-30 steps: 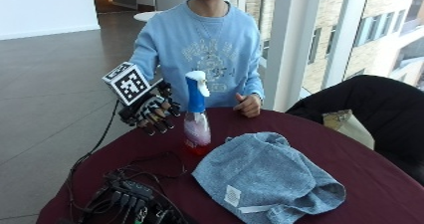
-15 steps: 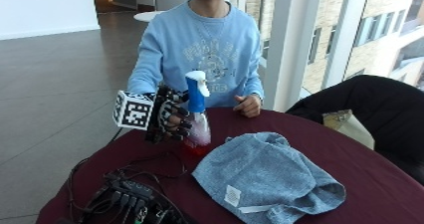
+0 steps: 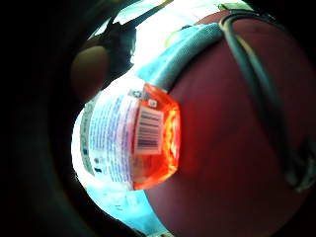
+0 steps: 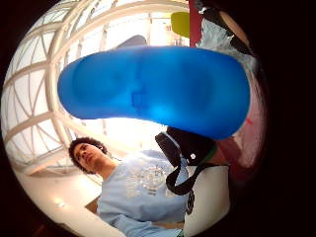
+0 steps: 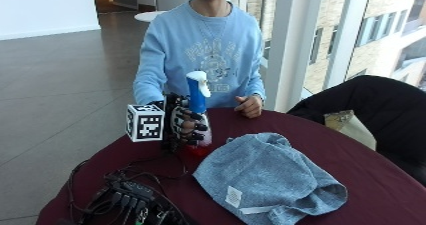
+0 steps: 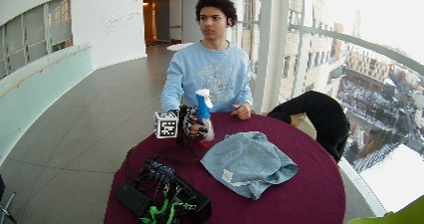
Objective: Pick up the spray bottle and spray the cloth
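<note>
Gloved right hand (image 5: 183, 126) wrapped around the spray bottle (image 5: 197, 116), fingers (image 5: 193, 127) curled across its front. Bottle upright on the dark red table (image 5: 373, 175), near its far left edge. Blue neck with a white top, clear body with red liquid low down and a white label with a barcode. Just right of it and nearer, a crumpled blue-grey cloth (image 5: 266, 177), flat on the table. Bare hand (image 5: 249, 105) resting at the far edge.

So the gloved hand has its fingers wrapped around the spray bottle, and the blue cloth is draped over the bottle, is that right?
Not quite. The gloved right hand does grip the spray bottle, but the blue cloth is not draped over it: it lies crumpled on the table beside the bottle. The outside view shows this.
</note>
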Tool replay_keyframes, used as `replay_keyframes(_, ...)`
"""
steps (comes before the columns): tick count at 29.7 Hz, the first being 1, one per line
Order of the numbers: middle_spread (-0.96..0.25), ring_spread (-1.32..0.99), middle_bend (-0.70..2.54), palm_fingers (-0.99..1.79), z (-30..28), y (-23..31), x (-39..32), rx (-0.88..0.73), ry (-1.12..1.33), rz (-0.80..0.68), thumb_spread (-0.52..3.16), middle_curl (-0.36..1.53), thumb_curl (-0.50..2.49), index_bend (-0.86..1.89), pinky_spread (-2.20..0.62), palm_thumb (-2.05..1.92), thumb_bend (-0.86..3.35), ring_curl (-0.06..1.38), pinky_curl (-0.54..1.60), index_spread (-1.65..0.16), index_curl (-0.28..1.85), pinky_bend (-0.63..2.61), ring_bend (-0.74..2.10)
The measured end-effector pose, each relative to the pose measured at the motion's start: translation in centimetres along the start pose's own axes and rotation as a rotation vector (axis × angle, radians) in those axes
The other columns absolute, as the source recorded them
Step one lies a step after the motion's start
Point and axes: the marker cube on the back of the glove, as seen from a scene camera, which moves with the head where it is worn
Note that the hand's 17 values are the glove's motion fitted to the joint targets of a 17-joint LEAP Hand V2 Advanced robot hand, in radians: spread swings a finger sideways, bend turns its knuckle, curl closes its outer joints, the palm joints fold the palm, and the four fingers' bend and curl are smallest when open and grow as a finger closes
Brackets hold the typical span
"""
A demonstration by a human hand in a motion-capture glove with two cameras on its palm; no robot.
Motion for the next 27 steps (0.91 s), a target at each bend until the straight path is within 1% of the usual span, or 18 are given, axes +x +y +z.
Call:
replay_keyframes(4,-0.05,0.00,0.33,0.58,0.9,-0.2,-0.2,0.023,0.043,-0.039,1.02,0.39,0.27,0.11,0.22,0.60,-0.02,0.31,0.35,-0.36,0.20,0.36,0.32)
replay_keyframes(7,-0.05,-0.01,0.33,0.67,1.5,-0.4,-0.6,0.065,0.083,-0.054,1.00,0.39,0.28,0.12,0.23,0.64,0.00,0.31,0.34,-0.35,0.20,0.34,0.36)
replay_keyframes(11,-0.07,-0.04,0.34,0.88,2.3,-0.7,-0.7,0.137,0.109,-0.063,1.00,0.40,0.34,0.20,0.22,0.81,0.07,0.31,0.32,-0.32,0.24,0.29,0.38)
replay_keyframes(14,-0.08,-0.05,0.34,0.95,2.5,-1.0,-0.9,0.166,0.122,-0.074,0.98,0.40,0.36,0.18,0.22,0.85,0.07,0.33,0.32,-0.30,0.26,0.26,0.40)
replay_keyframes(21,-0.08,-0.05,0.32,1.05,1.1,-3.3,-3.6,0.102,0.177,-0.031,0.92,0.41,0.42,0.13,0.19,0.89,0.03,0.35,0.33,-0.26,0.28,0.25,0.44)
replay_keyframes(27,-0.07,-0.04,0.31,1.08,-0.8,-5.9,-5.7,0.023,0.247,0.102,0.88,0.42,0.45,0.11,0.17,0.90,0.00,0.37,0.35,-0.24,0.29,0.27,0.45)
